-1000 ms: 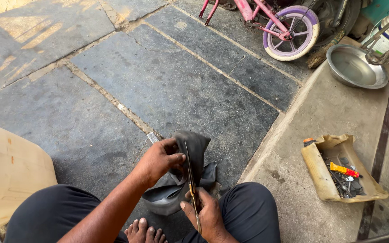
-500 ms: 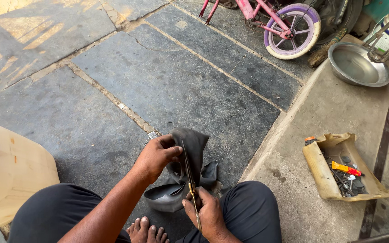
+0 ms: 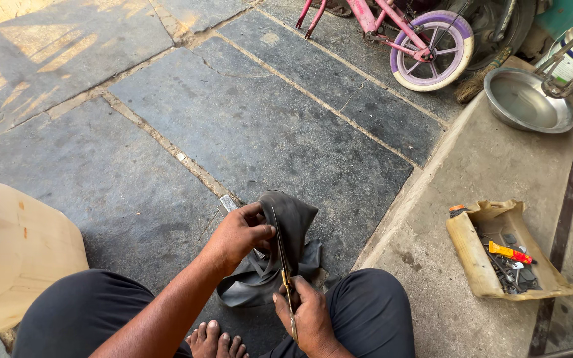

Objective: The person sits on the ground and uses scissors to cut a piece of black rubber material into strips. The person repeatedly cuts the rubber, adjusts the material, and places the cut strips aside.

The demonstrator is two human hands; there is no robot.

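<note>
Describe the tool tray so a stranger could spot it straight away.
Start at the raised grey concrete step along the right side, with the round steel basin at its far end. Nearer the seated person lies the worn tan cut-open plastic tray. It alone holds dark metal tools and an orange-and-yellow handled tool.

Over the last second the left hand (image 3: 237,235) shifted a little along the black rubber inner tube (image 3: 286,248), its fingers (image 3: 260,231) drawing the upper fold higher and tighter, so the flap stood more upright than before. The right hand (image 3: 310,315) stayed low but tipped the scissors (image 3: 285,278) slightly, and the blades reached further up the rubber's edge. The head camera dipped and drifted, so the pink bicycle (image 3: 419,40) and metal bowl (image 3: 528,99) slid slightly in view.
</note>
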